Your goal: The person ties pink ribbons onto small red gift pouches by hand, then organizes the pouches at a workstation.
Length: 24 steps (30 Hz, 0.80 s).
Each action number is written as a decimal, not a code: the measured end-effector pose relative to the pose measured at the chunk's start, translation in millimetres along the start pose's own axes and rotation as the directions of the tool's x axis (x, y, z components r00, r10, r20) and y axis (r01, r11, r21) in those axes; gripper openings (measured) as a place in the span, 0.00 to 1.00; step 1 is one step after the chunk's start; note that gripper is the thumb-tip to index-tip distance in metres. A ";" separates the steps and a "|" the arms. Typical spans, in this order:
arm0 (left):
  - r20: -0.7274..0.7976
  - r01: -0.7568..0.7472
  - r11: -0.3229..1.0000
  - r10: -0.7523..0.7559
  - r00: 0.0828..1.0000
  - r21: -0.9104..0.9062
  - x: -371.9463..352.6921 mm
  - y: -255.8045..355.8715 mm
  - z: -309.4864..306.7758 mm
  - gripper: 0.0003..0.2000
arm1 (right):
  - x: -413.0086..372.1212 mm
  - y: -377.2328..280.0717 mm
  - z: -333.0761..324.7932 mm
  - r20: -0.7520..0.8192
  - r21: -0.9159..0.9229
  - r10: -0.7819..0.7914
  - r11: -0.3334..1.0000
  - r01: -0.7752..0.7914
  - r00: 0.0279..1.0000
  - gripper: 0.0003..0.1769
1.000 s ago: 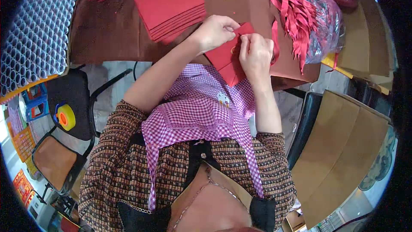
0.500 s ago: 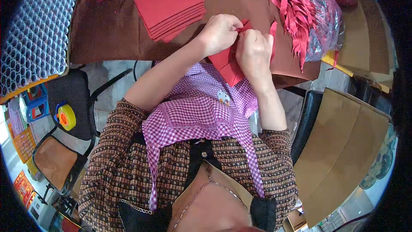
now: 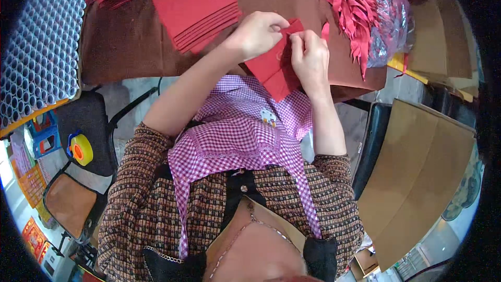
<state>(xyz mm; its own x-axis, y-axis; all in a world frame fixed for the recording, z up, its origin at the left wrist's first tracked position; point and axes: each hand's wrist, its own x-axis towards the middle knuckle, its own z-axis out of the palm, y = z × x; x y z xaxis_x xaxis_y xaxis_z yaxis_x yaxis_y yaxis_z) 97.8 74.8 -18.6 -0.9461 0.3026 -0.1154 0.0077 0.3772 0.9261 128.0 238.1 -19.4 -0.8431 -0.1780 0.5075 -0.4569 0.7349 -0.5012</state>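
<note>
As I view it remotely, red folder lies aslant at near edge of brown tablecloth, lower end over checked apron. Left hand: thumb and forefinger drawn together at folder's far end. Right hand: thumb pressed to bent forefinger, just beside; what exactly fingers pinch, I cannot tell. Stacked red folders near left hand; ribbon bundle beyond right hand.
</note>
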 end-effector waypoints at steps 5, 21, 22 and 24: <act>0.138 -0.048 0.999 0.050 0.989 -0.017 11.7 -10.4 -8.6 0.13 | 5.9 17.3 -13.4 0.041 -0.036 0.021 0.999 -0.020 0.999 0.08; 0.394 0.313 0.886 -0.168 0.904 -0.341 21.3 -19.8 -7.7 0.18 | -17.7 30.3 -0.7 0.122 0.087 0.159 0.982 -0.170 0.980 0.08; 0.391 0.315 0.887 -0.172 0.904 -0.339 21.6 -21.3 -7.9 0.18 | -18.3 30.6 -0.1 0.100 0.074 0.138 0.987 -0.146 0.985 0.08; 0.359 0.285 0.871 -0.137 0.923 -0.400 21.0 -23.8 -7.2 0.19 | -18.9 29.6 -1.2 0.140 0.070 0.192 0.977 -0.204 0.971 0.08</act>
<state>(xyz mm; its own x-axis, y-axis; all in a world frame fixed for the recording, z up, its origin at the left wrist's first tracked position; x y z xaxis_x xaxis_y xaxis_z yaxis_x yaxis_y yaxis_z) 75.5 65.9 -40.6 -0.7583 0.5418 -0.3625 -0.3927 0.0643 0.9174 130.7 264.0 -43.0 -0.9465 -0.1235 0.2980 -0.2944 0.7081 -0.6418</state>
